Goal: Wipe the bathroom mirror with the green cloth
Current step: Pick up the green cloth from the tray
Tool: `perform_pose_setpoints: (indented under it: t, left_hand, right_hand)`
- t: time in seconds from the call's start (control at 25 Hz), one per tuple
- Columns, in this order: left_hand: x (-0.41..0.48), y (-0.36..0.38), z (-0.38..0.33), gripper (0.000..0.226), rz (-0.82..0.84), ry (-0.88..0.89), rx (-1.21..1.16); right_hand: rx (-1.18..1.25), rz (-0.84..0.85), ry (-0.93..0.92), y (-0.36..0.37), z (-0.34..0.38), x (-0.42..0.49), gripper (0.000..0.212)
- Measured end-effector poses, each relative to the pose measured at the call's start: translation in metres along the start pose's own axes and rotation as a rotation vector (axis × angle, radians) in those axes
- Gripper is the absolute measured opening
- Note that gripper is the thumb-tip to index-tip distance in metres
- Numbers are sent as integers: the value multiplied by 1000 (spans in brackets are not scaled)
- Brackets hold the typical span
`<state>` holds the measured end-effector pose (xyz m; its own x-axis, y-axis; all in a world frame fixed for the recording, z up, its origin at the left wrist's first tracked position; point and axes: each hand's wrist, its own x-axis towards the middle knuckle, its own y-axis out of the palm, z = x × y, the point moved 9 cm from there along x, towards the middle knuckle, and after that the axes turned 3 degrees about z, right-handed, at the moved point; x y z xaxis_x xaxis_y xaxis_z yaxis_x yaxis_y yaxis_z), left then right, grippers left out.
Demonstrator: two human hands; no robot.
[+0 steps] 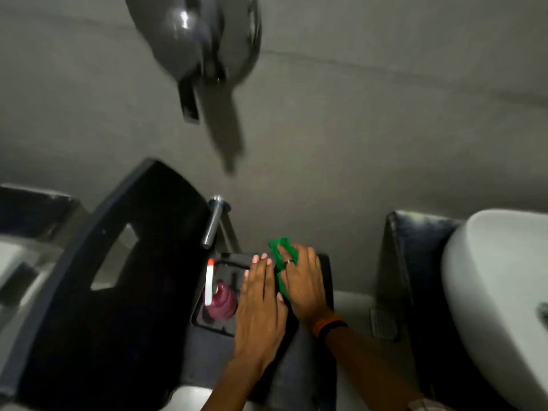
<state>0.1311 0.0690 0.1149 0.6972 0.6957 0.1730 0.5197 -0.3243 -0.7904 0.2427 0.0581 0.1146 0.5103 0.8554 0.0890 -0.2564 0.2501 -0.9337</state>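
Head view, looking down at a dark tray (324, 271) set against a grey wall (355, 137); all positions are given relative to this tray. The green cloth (281, 264) lies on the tray's upper part, a corner poking past the far edge toward the wall. The right hand (305, 280) rests palm-down on the cloth, fingers spread flat, a ring on one finger and an orange-and-black band at the wrist; its grip is flat and unclenched, pressing the cloth rather than closing round it. The left hand (259, 307) lies just left of the cloth, also flat with fingers extended, its grip empty, its thumb edge beside the cloth. In the tray's left recess sit a purple-pink ribbed object (222, 301) and a white stick with a red tip (210, 281); the left hand partly covers this recess. Above and left of the tray a chrome tap (213, 222) projects from the wall. Left of the tray stands a large black curved panel (118, 277) with a window cut in it. Right of the tray, well apart, is a white basin (498, 292). High above the tray a grey rounded fixture (195, 37) hangs on the wall, blurred. No mirror surface can be told here.
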Motion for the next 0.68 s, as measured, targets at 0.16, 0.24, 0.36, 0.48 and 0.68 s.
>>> perform_pose_setpoints:
  t: [0.16,0.24,0.36,0.48,0.68]
  left_hand:
    - [57,-116,-114,62,-201,198,7]
    - [82,-172,-176,62,-293,292,28]
    - [115,-254,-274,63,-413,421,74]
    - [147,-329,-364,64,-527,537,118]
    - [190,-431,-480,67,-715,694,188]
  right_hand:
    - [17,-161,-50,-167,24,16,64]
    - [-17,-275,-99,-266,42,22,64]
    - [-105,-577,-187,-418,59,18,62]
    - [-138,-727,-200,-546,63,23,54]
    - [-238,-1087,-239,-713,70,23,47]
